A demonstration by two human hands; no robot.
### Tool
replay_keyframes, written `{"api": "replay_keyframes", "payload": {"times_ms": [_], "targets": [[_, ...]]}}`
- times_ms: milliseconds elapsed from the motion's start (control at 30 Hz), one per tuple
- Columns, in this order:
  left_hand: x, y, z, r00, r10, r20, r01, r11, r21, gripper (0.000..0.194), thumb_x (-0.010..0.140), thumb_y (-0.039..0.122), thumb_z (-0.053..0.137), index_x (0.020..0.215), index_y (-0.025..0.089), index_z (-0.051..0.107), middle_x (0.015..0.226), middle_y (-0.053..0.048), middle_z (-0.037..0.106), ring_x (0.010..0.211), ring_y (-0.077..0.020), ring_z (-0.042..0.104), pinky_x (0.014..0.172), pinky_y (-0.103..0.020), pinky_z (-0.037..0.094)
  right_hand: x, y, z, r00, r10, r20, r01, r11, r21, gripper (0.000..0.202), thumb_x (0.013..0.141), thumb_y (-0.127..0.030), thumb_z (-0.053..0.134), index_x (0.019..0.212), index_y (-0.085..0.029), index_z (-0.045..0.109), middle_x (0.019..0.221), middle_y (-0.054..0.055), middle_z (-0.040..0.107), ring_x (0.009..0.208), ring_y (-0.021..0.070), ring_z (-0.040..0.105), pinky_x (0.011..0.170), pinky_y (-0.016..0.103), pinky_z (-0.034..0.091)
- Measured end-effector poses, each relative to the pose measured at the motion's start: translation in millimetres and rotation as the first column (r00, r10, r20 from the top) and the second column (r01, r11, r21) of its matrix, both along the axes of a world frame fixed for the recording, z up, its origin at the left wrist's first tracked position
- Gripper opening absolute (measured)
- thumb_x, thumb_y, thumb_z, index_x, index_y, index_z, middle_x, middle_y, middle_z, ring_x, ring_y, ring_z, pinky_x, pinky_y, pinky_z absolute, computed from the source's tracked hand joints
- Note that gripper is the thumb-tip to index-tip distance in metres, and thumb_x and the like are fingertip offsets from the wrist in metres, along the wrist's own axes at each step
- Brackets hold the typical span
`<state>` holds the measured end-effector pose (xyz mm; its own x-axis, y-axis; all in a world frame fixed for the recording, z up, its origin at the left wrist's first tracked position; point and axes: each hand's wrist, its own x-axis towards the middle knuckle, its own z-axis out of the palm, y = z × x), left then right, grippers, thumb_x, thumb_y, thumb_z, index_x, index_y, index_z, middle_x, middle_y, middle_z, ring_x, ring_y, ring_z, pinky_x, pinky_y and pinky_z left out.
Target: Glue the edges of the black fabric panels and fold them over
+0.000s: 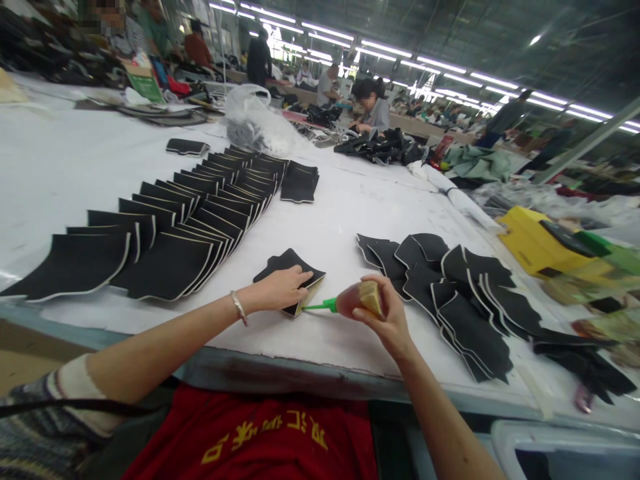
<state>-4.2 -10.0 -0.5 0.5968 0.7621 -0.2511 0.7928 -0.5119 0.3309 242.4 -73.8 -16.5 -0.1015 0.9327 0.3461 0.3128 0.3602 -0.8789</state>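
Note:
In the head view my left hand [280, 288] rests over a small black leather-like piece [273, 267] near the table's front edge, its fingers bent onto it. One edge of this piece is lifted, showing a pale tan underside [311, 292]. My right hand [393, 320] grips a squeeze glue bottle [349, 300] lying nearly level, with amber-brown contents. Its thin green nozzle [320, 306] points left, and the tip meets the piece's near edge. Whether glue is coming out is too small to see.
Overlapping rows of black pieces [170, 260] cover the left side. A loose heap of similar pieces [470, 327] lies to the right. Farther back are a clear plastic bag [255, 120] and a yellow box [543, 243]. Several people work in the background.

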Motion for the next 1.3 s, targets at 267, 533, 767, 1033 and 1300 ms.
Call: {"api": "replay_keyframes", "payload": {"times_ms": [267, 533, 767, 1033, 1300], "targets": [[-1.5, 3.4, -2.8, 0.999, 0.000, 0.035, 0.001, 1.000, -0.027, 0.057, 0.091, 0.026, 0.033, 0.144, 0.009, 0.041, 0.122, -0.015, 0.055, 0.106, -0.0241, 0.057, 0.088, -0.030, 0.042, 8.8, 15.2, -2.3, 0.990, -0.140, 0.034, 0.134, 0.983, 0.126, 0.051, 0.072, -0.038, 0.079, 0.115, -0.026, 0.054, 0.110, 0.002, 0.055, 0.098, 0.0224, 0.055, 0.092, 0.037, 0.042], [-2.3, 4.1, -5.2, 0.998, 0.020, 0.051, -0.017, 0.998, -0.055, 0.059, 0.090, 0.029, 0.032, 0.146, 0.010, 0.038, 0.121, -0.014, 0.056, 0.105, -0.0248, 0.058, 0.090, -0.031, 0.043, -1.6, 9.2, -5.9, 0.997, -0.076, -0.001, 0.076, 0.996, 0.046, 0.051, 0.073, -0.041, 0.078, 0.115, -0.026, 0.054, 0.109, 0.003, 0.056, 0.096, 0.0229, 0.056, 0.090, 0.038, 0.044], [-2.2, 4.4, -4.8, 0.998, 0.015, 0.062, -0.012, 0.998, -0.057, 0.057, 0.090, 0.027, 0.034, 0.144, 0.012, 0.042, 0.122, -0.014, 0.056, 0.106, -0.0258, 0.058, 0.090, -0.032, 0.043, 6.8, 22.5, -2.7, 0.956, -0.279, 0.091, 0.255, 0.943, 0.213, 0.053, 0.071, -0.041, 0.079, 0.115, -0.025, 0.055, 0.109, 0.003, 0.057, 0.095, 0.0221, 0.057, 0.088, 0.037, 0.045], [-4.3, 6.7, -4.0, 0.989, 0.064, 0.130, -0.053, 0.995, -0.090, 0.059, 0.087, 0.028, 0.039, 0.144, 0.011, 0.043, 0.125, -0.013, 0.058, 0.107, -0.0250, 0.056, 0.093, -0.032, 0.042, -8.8, 4.6, -5.8, 0.761, -0.192, -0.619, -0.105, 0.906, -0.410, 0.040, 0.067, -0.039, 0.081, 0.099, -0.021, 0.064, 0.087, 0.001, 0.066, 0.077, 0.0185, 0.064, 0.065, 0.031, 0.057], [-24.3, 16.6, -14.4, 0.841, 0.501, 0.204, -0.532, 0.834, 0.145, 0.043, 0.084, 0.036, 0.052, 0.121, 0.016, 0.059, 0.115, -0.014, 0.059, 0.104, -0.0270, 0.058, 0.087, -0.036, 0.045, 33.8, 23.3, -1.4, 0.035, -0.340, -0.940, -0.375, 0.867, -0.328, 0.045, 0.076, -0.035, 0.074, 0.115, -0.015, 0.060, 0.104, 0.010, 0.069, 0.095, 0.0203, 0.069, 0.072, 0.027, 0.063]]}}
